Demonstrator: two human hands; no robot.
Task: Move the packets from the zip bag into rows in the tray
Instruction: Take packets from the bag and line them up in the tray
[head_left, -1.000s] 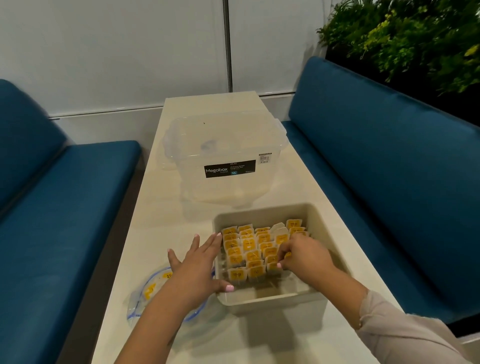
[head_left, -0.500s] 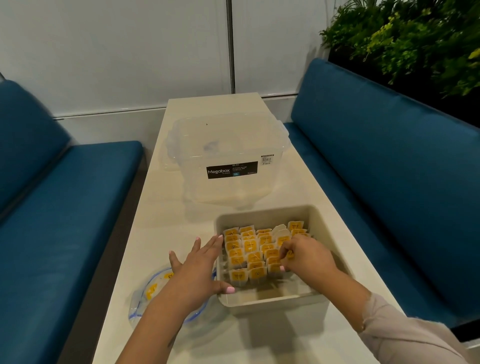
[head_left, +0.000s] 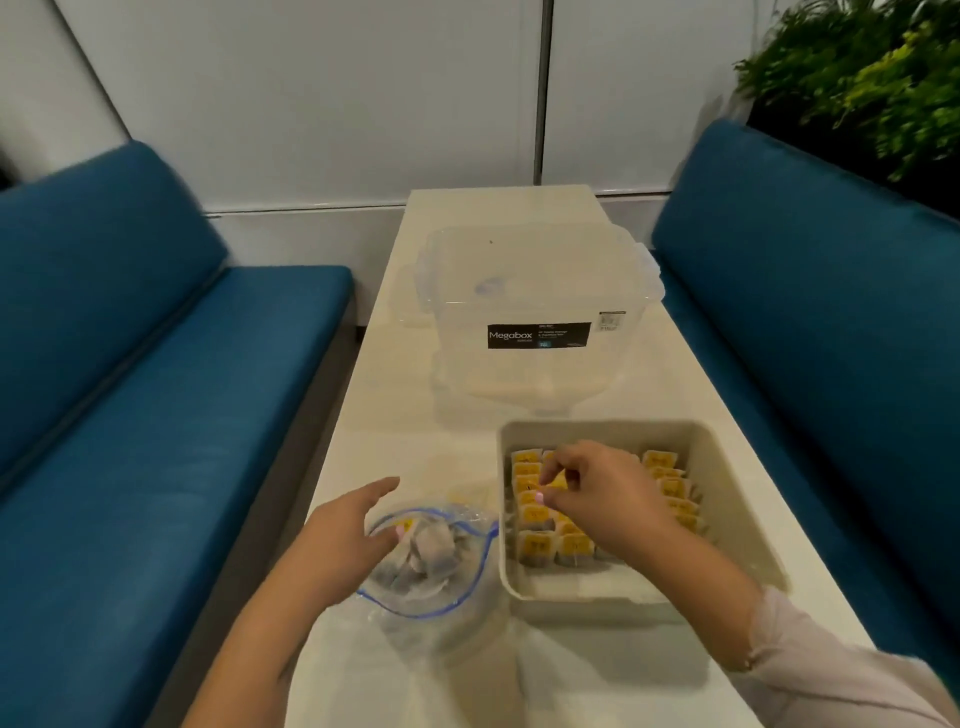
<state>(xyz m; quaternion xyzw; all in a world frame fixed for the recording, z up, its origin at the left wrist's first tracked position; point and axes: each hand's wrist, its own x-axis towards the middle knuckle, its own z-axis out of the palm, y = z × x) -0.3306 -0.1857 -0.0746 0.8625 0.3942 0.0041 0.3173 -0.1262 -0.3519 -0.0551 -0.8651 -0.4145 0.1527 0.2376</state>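
Blue benches (head_left: 156, 364) sit on both sides of a long pale table (head_left: 395, 415). A beige tray (head_left: 727, 467) rests on it near the person, with a clear storage box (head_left: 530, 312) behind it. Half a second ago the left hand (head_left: 343, 540) was on the tray's left side. Now it has moved away to the zip bag (head_left: 431, 566), which lies just left of the tray. Its fingers are spread loose, and the thumb touches the bag's open mouth, where more packets lie in a heap. The right hand (head_left: 602, 499) has moved from the right side of the rows to the left side. Its fingers are curled close, and the finger and thumb pinch the yellow top of one packet (head_left: 557, 480). Other packets (head_left: 670, 488) stand in rows in the tray.
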